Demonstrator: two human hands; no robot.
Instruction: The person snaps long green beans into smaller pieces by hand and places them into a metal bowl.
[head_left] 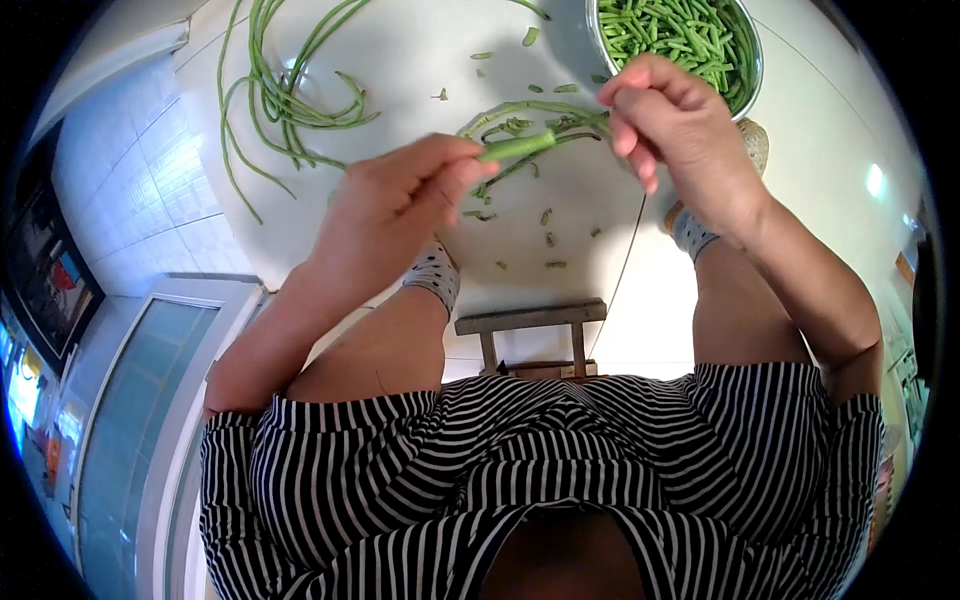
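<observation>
My left hand (400,195) is closed in a pinch round a short length of green long bean (518,147), whose cut end points to the right. A little to its right, my right hand (675,135) hangs just below the rim of a metal bowl (592,35). Its fingers are loosely curled and apart, and I see nothing held in them, though the palm side is hidden. Cut green bean pieces (675,40) fill the bowl. Under and between both hands, bean trimmings and a thin, curved bean (530,105) lie on the floor.
A bundle of whole long beans (290,105) lies on the tiled floor (400,50) at upper left. Small scraps (550,240) are scattered in the middle. Between my legs stands a small wooden stool (530,318). A white-framed glass door (150,350) is at the left.
</observation>
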